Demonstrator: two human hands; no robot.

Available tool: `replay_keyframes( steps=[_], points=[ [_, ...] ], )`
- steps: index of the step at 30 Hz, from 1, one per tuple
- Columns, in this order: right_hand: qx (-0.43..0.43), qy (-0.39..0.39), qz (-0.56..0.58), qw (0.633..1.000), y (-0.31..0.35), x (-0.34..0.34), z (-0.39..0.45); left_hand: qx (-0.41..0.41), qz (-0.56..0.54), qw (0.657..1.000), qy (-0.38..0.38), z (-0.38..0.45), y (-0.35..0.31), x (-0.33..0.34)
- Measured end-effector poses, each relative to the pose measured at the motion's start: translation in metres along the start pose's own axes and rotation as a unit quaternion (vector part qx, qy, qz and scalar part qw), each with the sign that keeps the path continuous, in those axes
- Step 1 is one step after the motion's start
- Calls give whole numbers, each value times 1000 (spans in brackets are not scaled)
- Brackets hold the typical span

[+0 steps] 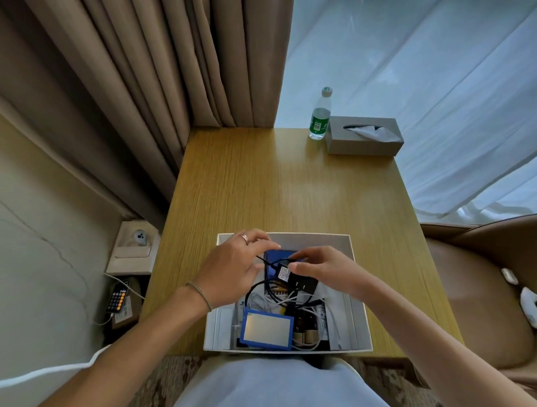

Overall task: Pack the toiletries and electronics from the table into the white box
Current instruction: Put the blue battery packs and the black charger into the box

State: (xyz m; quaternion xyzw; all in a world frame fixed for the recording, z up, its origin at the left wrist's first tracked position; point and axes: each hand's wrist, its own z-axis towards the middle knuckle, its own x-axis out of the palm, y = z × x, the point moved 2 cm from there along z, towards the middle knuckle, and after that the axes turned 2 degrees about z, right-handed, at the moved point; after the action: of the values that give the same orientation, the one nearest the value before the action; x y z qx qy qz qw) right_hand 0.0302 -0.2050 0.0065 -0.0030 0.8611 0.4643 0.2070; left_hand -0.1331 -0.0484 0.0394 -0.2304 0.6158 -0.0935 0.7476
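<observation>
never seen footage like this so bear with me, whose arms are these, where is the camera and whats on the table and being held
There is no machine here. One wide-angle camera sits on a person's head, looking down at their own bare arms. The left hand and right hand together hold a black plug-in charger with its cable over an open white box on a light wooden table. Inside the box lie a blue-framed flat case, white cables and small brown bottles. At the table's far edge stand a green-labelled plastic water bottle and a grey tissue box.
</observation>
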Motion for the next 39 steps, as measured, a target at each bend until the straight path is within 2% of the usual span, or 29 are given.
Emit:
replay_keyframes(
  steps=[3, 7, 13, 25, 27, 30, 33, 36, 39],
  points=[
    [-1, -24, -114, 993, -14, 7, -5, -47, -14, 998, -29, -13, 11, 2],
    [-45, -55, -271, 960, -31, 17, -6, -88, -24, 995, -37, -28, 24, 7],
    [-75, -71, -356, 929, -43, 28, -1, -99, 15, 994, -42, -41, 28, 14],
    [-77, -95, -381, 916, -54, 39, -3, -133, -7, 987, -95, -51, 21, 24],
    [-103, -143, -359, 917, -50, 34, -9, -152, -13, 982, -111, -56, 19, 21],
    [-138, -249, -298, 911, -46, 19, -24, -225, -19, 963, -150, -65, 23, 14],
    [-101, -324, -233, 911, -50, 0, -38, -302, -14, 938, -171, -73, 32, 12],
    [-63, -362, -215, 905, -61, -12, -48, -352, -3, 926, -134, -78, 43, 16],
    [-32, -353, -210, 911, -73, -13, -53, -365, 39, 929, -53, -82, 50, 23]
  ],
)
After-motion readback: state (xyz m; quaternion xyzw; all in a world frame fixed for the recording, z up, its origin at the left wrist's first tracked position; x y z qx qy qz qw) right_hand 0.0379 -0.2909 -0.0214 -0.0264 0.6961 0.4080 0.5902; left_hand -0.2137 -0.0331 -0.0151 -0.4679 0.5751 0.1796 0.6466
